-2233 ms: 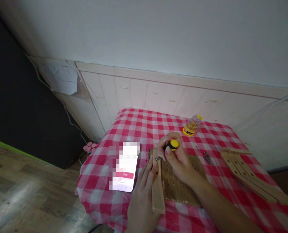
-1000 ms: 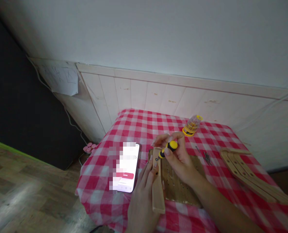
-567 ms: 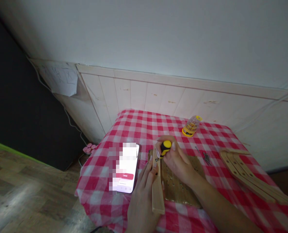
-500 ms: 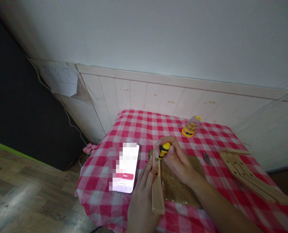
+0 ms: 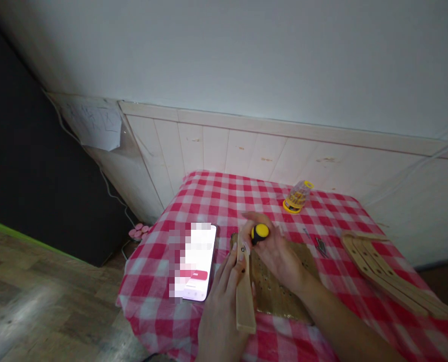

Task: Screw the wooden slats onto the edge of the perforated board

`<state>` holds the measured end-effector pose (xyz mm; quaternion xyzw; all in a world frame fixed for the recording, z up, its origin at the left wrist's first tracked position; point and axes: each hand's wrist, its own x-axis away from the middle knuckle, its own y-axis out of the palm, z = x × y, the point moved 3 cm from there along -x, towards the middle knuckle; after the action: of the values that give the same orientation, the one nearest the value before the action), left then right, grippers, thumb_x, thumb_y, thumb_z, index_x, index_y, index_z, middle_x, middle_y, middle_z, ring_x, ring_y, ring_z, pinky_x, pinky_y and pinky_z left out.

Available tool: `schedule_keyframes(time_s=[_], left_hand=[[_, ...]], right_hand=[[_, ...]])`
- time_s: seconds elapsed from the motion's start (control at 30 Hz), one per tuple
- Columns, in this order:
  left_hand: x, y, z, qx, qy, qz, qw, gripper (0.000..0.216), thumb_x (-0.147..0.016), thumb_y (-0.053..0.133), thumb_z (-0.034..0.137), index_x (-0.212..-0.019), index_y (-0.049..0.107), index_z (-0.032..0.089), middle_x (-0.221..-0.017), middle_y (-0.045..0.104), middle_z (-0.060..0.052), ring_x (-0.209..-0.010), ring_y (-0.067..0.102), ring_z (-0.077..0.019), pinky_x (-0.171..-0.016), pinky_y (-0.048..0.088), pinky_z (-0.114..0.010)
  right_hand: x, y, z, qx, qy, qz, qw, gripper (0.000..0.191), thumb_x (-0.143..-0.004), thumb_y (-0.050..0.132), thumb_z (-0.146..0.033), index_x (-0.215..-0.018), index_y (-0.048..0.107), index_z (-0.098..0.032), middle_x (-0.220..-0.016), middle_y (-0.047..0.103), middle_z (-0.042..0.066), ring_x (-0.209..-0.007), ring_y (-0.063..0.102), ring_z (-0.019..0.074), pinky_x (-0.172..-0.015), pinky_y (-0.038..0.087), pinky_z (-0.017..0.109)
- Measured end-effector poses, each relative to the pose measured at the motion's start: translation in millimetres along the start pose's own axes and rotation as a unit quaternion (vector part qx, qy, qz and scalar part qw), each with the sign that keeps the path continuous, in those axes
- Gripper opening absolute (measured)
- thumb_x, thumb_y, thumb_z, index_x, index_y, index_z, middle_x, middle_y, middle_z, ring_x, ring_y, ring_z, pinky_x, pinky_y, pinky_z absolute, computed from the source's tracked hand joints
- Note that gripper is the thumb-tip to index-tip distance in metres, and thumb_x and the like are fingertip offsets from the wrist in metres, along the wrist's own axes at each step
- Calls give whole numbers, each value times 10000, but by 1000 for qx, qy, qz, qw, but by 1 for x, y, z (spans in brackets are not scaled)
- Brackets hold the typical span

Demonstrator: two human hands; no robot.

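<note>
My left hand (image 5: 224, 291) grips a narrow wooden slat (image 5: 245, 306) and holds it on edge against a perforated wooden board (image 5: 280, 294) on the red-and-white checked tablecloth (image 5: 216, 201). My right hand (image 5: 274, 251) is closed round a small screwdriver with a yellow-and-black handle (image 5: 260, 233). Its tip points down-left at the top end of the slat, where a small dark screw sits. The screwdriver's shaft is mostly hidden by my fingers.
A lit phone (image 5: 195, 261) lies left of the slat. A clear and yellow bit holder (image 5: 298, 197) stands at the back. Loose dark screws (image 5: 321, 245) lie right of the board. Several curved wooden slats (image 5: 385, 276) are stacked at the right edge. White panelled wall behind.
My right hand has turned the screwdriver handle back and forth at the slat's top end, and my fingers have shifted on it. The left hand and slat have stayed in place.
</note>
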<state>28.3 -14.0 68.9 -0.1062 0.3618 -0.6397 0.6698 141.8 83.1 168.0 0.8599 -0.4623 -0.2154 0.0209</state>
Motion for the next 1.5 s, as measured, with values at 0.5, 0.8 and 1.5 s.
schedule_keyframes(time_s=[0.5, 0.8, 1.5], left_hand=[[-2, -4, 4, -28, 17, -2, 999, 790, -912, 485, 50, -1642, 283, 274, -1692, 455, -98, -1589, 408, -213, -1229, 519, -497], [0, -1, 3, -35, 20, -1, 999, 810, -894, 505, 64, -1639, 282, 290, -1677, 478, -115, -1558, 466, -258, -1175, 562, -563], [-2, 1, -1, -44, 25, -7, 999, 744, -903, 510, 80, -1607, 339, 249, -1666, 489, -123, -1572, 443, -238, -1187, 560, -507]], right_hand=[[1, 7, -19, 34, -45, -31, 998, 131, -1087, 604, -415, -1083, 504, -330, -942, 621, -24, -788, 594, 155, -802, 549, 346], [1, 3, -4, -19, 13, -14, 1000, 509, -1076, 379, -688, -1084, 672, -272, -845, 551, 17, -757, 545, 209, -724, 535, 380], [1, 0, -11, -24, -16, 19, 999, 199, -1039, 669, -446, -1077, 512, -330, -878, 627, -30, -734, 571, 168, -725, 517, 326]])
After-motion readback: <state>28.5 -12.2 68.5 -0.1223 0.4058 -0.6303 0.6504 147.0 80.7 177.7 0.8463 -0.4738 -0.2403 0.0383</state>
